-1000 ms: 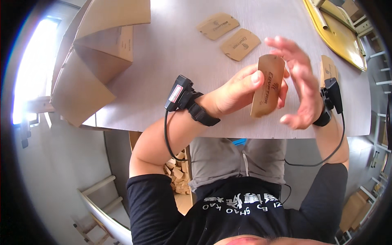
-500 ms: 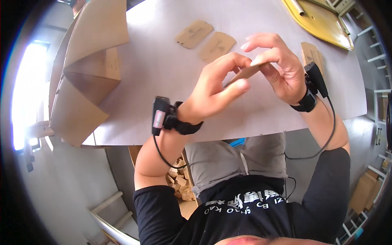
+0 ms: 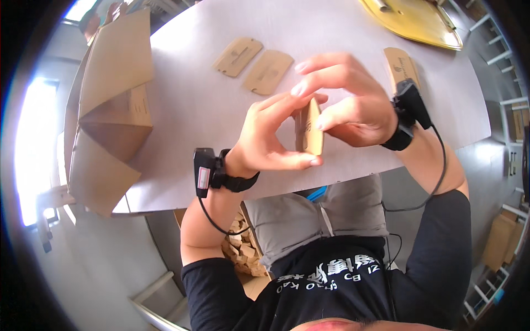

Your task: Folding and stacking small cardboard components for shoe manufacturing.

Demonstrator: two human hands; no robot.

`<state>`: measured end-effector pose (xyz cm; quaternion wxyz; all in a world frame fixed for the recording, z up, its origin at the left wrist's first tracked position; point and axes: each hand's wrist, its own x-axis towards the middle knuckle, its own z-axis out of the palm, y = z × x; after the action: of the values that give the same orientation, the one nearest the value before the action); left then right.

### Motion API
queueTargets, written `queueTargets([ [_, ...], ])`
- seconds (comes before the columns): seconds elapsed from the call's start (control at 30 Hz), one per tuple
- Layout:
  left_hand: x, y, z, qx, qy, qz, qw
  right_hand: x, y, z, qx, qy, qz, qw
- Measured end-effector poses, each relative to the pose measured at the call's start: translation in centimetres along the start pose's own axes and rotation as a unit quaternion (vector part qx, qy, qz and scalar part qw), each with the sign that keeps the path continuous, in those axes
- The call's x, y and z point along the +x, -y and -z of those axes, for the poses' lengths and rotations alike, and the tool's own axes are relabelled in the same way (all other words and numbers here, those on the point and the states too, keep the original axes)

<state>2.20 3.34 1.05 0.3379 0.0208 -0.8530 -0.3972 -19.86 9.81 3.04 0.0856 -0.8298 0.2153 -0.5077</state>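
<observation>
Between my two hands, above the near middle of the table, a small brown cardboard box [image 3: 313, 132] stands on edge, its printed side turned to the right. My left hand [image 3: 268, 132] grips it from the left, thumb at the near end and fingers at the far end. The thumb of my right hand [image 3: 353, 105] presses on the printed side, while its raised fingers reach over the far end. Beyond my hands lie two flat printed cardboard pieces, a left one [image 3: 238, 57] and a right one [image 3: 269, 71]. Fingers hide part of the box.
A large open carton [image 3: 118, 55] stands on the table's left side. More brown printed cardboard [image 3: 402, 65] lies beyond my right wrist. At the far right is a yellow panel [image 3: 414, 25]. Below the table edge, a container holds many small tan pieces [image 3: 243, 251].
The cardboard piece has turned from lying slanted to standing on edge, its printed side now showing. Both hands have come slightly nearer and left, and my right thumb has moved onto the print.
</observation>
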Motion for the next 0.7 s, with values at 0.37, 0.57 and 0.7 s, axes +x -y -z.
queueTargets([
  [0.37, -0.2, 0.2, -0.6, 0.067, -0.055, 0.056, 0.995, 0.5, -1.3, 2.1, -0.071, 0.069, 0.010, 0.995],
  [0.57, 0.0, -0.4, -0.1, -0.117, 0.028, 0.131, 0.984, 0.5, -1.7, 2.1, -0.004, 0.137, 0.013, 0.990],
  [0.7, 0.3, -0.3, -0.7, -0.167, 0.079, 0.097, 0.978, -0.1, -1.6, 1.5, 0.044, 0.146, 0.002, 0.988],
])
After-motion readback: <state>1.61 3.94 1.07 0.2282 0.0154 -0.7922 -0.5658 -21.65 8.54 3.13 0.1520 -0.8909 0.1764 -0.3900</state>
